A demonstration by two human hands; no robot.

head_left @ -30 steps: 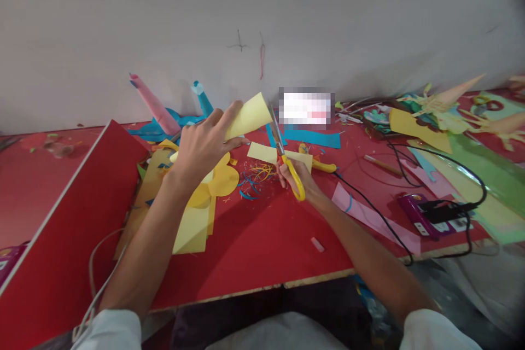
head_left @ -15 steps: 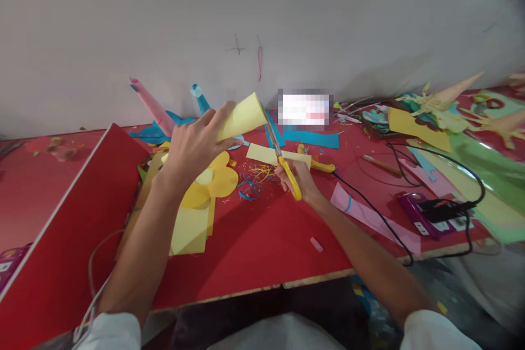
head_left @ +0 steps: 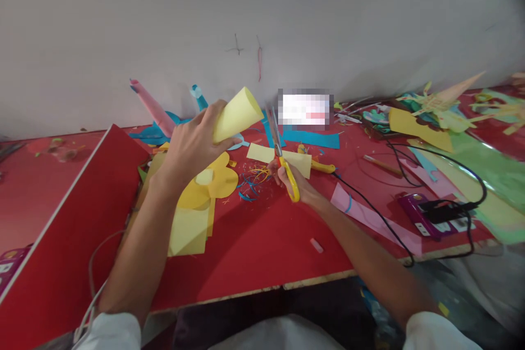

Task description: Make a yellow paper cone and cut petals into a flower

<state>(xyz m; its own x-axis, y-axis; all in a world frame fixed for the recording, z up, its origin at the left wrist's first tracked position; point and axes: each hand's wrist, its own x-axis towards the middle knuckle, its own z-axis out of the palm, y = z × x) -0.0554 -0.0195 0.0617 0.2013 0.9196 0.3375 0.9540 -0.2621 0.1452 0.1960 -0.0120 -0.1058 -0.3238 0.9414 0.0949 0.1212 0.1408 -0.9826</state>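
Observation:
My left hand (head_left: pixel 196 139) is closed around a rolled tube of pale yellow paper (head_left: pixel 238 115), held above the table with its open end tilted up to the right. In my right hand (head_left: pixel 292 176) is a pair of scissors (head_left: pixel 292 179) with yellow handles, blades pointing up and slightly parted, just right of the tube and apart from it. Beneath my hands lie a pale yellow strip (head_left: pixel 257 153), blue and yellow paper shreds (head_left: pixel 251 183), and a yellow paper flower (head_left: pixel 223 180). Pale yellow sheets (head_left: pixel 186 232) lie below the flower.
A yellow glue gun (head_left: pixel 323 167) with a black cord lies to the right, near a purple power box (head_left: pixel 418 219). A red board (head_left: pixel 77 219) stands at the left. Pink and blue paper tubes (head_left: pixel 151 106) lean toward the wall. Pink paper strips (head_left: pixel 373 221) lie at right.
The scissors have come away from the tube's rim and their blades have parted. The tube has shifted slightly left, its open end turned more into view.

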